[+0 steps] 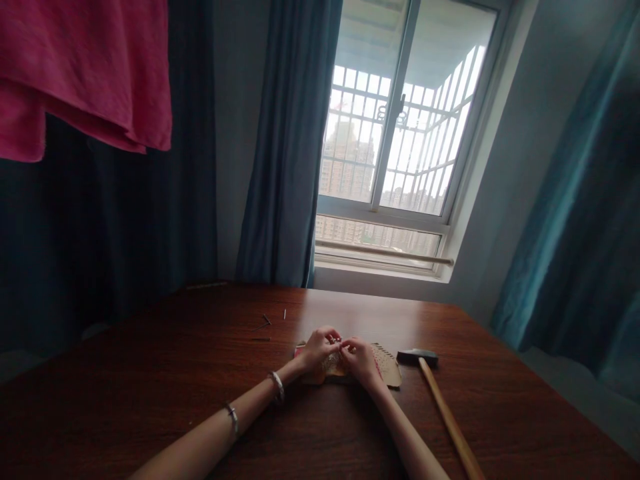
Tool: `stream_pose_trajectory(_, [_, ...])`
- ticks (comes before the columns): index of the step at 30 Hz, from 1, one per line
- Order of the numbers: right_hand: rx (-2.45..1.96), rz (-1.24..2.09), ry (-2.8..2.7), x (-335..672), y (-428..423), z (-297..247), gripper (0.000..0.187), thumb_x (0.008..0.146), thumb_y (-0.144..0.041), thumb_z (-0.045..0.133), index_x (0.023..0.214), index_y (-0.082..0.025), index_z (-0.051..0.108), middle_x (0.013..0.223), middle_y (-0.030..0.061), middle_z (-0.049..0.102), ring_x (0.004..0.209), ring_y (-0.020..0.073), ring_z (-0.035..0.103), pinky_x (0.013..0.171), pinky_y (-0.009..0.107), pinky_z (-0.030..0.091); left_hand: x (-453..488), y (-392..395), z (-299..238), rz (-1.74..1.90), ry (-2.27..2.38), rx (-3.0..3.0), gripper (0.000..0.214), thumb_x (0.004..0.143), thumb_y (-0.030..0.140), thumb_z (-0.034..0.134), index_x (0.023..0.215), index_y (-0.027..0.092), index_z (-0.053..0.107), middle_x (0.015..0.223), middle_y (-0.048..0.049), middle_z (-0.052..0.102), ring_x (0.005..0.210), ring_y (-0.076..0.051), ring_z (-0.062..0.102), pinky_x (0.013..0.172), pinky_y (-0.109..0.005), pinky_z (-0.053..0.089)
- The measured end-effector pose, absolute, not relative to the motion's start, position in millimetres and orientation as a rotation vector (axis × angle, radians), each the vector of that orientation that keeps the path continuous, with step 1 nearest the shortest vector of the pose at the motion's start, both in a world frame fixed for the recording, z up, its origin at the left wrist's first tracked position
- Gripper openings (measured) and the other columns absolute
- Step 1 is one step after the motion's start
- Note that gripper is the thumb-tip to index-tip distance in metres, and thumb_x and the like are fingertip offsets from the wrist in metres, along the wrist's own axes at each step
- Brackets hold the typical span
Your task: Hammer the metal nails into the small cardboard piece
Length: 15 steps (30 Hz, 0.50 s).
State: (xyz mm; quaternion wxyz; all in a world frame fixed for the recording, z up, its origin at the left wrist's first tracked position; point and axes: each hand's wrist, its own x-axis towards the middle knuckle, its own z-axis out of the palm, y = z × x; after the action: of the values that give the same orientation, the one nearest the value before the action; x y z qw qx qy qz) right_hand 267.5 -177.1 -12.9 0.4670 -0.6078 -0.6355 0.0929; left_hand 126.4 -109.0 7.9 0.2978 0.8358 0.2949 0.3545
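Over a tan, cardboard-like sheet, my left hand and my right hand meet with their fingertips close together. Both are closed in a pinch; whatever sits between the fingers is too small to make out. Rows of dark marks and some red show on the right part of the sheet, while my hands cover much of its middle. Right of the sheet lies a hammer, its dark head near the sheet's corner and its wooden handle running towards me.
Several thin nail-like pieces lie on the brown wooden table, left of and beyond my hands. A barred window and blue curtains stand behind the table. Pink cloth hangs at the upper left.
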Motion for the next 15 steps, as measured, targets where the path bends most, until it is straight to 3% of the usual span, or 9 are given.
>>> stream_pose_trajectory(4, [-1.520,0.293,-1.553,266,-182,1,0.019,0.073,-0.028,0.053,0.077,-0.019,0.069,0.078,0.0038,0.067,0.071,0.0151,0.059,0.067,0.024,0.044,126,-112,10,0.935,0.790,2.205,0.029,0.069,0.041,0.058,0.080,0.015,0.064,0.075,-0.0031,0.064,0.071,-0.014,0.057,0.064,-0.022,0.043])
stream_pose_trajectory(9, [-1.482,0.409,-1.590,292,-218,59,0.027,0.072,-0.033,0.053,0.088,-0.017,0.068,0.087,0.0067,0.068,0.075,0.0186,0.061,0.067,0.028,0.047,126,-114,9,0.932,0.801,2.168,0.024,0.071,0.034,0.055,0.080,0.014,0.064,0.072,-0.0024,0.063,0.069,-0.014,0.056,0.062,-0.021,0.042])
stream_pose_trajectory(12, [-1.683,0.156,-1.475,321,-267,76,0.032,0.075,-0.033,0.048,0.096,-0.017,0.065,0.094,0.0081,0.066,0.079,0.0191,0.061,0.071,0.028,0.046,126,-115,10,0.916,0.827,2.164,0.022,0.070,0.031,0.054,0.079,0.014,0.065,0.070,-0.0023,0.063,0.068,-0.013,0.056,0.061,-0.021,0.041])
stream_pose_trajectory(15, [-2.045,-0.105,-1.302,349,-326,50,0.035,0.075,-0.032,0.044,0.100,-0.017,0.063,0.099,0.0112,0.064,0.085,0.0231,0.060,0.075,0.032,0.045,126,-115,9,0.935,0.822,2.172,0.020,0.070,0.029,0.054,0.077,0.014,0.065,0.073,-0.0025,0.063,0.068,-0.013,0.056,0.062,-0.020,0.041])
